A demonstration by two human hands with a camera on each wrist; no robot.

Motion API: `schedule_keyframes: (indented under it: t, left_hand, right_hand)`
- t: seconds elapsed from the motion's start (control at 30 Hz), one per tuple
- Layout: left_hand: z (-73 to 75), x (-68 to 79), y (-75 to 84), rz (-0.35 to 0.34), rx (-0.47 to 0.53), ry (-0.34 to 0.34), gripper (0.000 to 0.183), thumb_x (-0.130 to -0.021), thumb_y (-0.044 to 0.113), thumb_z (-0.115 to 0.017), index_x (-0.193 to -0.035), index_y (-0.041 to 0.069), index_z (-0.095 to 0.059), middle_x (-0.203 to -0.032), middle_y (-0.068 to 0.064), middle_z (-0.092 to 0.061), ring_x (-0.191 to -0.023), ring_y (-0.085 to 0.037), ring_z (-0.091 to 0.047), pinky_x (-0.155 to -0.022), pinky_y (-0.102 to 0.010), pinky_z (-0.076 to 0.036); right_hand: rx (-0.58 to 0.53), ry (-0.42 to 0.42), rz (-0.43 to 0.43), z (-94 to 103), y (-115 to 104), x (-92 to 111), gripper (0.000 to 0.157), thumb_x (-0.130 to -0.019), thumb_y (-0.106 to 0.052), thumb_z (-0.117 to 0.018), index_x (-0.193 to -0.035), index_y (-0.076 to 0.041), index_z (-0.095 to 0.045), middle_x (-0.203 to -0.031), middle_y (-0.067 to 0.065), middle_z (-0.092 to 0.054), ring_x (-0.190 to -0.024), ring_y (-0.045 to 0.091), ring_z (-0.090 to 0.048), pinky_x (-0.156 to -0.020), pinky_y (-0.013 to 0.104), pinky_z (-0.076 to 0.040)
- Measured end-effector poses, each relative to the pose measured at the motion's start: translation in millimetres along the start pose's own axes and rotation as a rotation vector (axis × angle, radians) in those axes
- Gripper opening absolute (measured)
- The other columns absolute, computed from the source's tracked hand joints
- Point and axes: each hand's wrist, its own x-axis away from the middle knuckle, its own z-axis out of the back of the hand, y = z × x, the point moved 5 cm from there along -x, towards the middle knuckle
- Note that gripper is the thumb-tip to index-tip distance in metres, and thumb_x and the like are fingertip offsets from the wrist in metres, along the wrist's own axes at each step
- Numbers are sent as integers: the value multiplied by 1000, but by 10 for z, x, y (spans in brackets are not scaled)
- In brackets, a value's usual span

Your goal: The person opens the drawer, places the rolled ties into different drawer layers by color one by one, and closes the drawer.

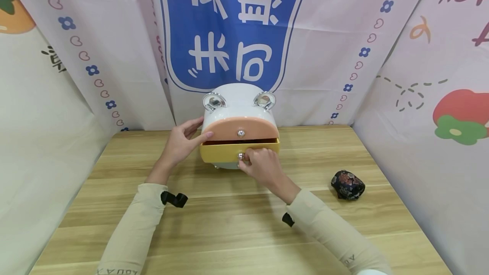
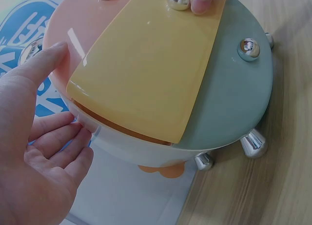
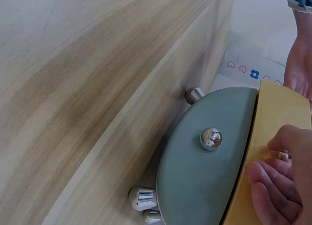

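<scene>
A small white drawer box (image 1: 240, 103) with three coloured drawer fronts stands at the back of the table. Its yellow middle drawer (image 1: 219, 152) juts out a little, showing a dark gap under the pink top drawer (image 1: 256, 125). The green bottom drawer (image 3: 195, 171) sits flush in the right wrist view. My right hand (image 1: 263, 164) pinches the silver knob (image 1: 240, 156) of the yellow drawer between thumb and curled fingers. My left hand (image 1: 183, 139) steadies the box's left side, thumb (image 2: 56, 56) on the pink front and the other fingers extended along the white wall.
A dark floral cloth pouch (image 1: 348, 185) lies on the wooden table (image 1: 237, 232) to the right. Two shiny round ears (image 1: 214, 102) rise from the box top, and silver feet (image 2: 254, 143) hold it up. Printed curtains (image 1: 317, 46) hang close behind and at both sides.
</scene>
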Motion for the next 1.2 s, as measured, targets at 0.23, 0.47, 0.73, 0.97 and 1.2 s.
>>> schedule_keyframes:
  t: [0.23, 0.47, 0.73, 0.97, 1.2]
  left_hand:
    - [0, 1, -6, 1, -6, -2, 79, -93, 44, -82, -156, 8, -50, -162, -12, -51, -153, -28, -47, -128, -42, -41]
    - [2, 2, -11, -1, -1, 1, 78, -93, 43, -82, -156, 7, -51, -161, -12, -52, -153, -28, -48, -128, -43, -41]
    - [-2, 1, -7, -2, 6, 4, 79, -92, 43, -83, -155, 6, -51, -161, -13, -52, -152, -28, -48, -128, -41, -42]
    - [-1, 8, -1, -5, 8, 7, 78, -93, 42, -83, -155, 6, -51, -161, -14, -52, -152, -29, -48, -128, -41, -42]
    - [-2, 3, -6, -8, 8, 5, 77, -93, 41, -82, -155, 6, -52, -161, -14, -51, -152, -29, -48, -128, -42, -42]
  right_hand:
    - [1, 9, 6, -23, 23, -23, 37, -89, -25, -82, -64, -20, -56, -55, -10, -50, -48, 1, -36, -40, 14, -27]
    - [3, 7, -6, -35, 40, -47, 38, -90, -25, -81, -63, -20, -55, -55, -10, -49, -48, 1, -37, -40, 14, -27]
    - [10, 6, -15, -49, 67, -75, 44, -91, -25, -79, -62, -21, -47, -55, -10, -42, -49, 3, -36, -40, 16, -26]
    - [14, 23, -10, -55, 80, -94, 43, -90, -24, -80, -62, -21, -47, -56, -10, -42, -50, 4, -39, -40, 18, -30]
    - [16, 31, -20, -72, 106, -112, 46, -89, -25, -81, -61, -21, -45, -56, -10, -41, -49, 6, -39, -39, 20, -32]
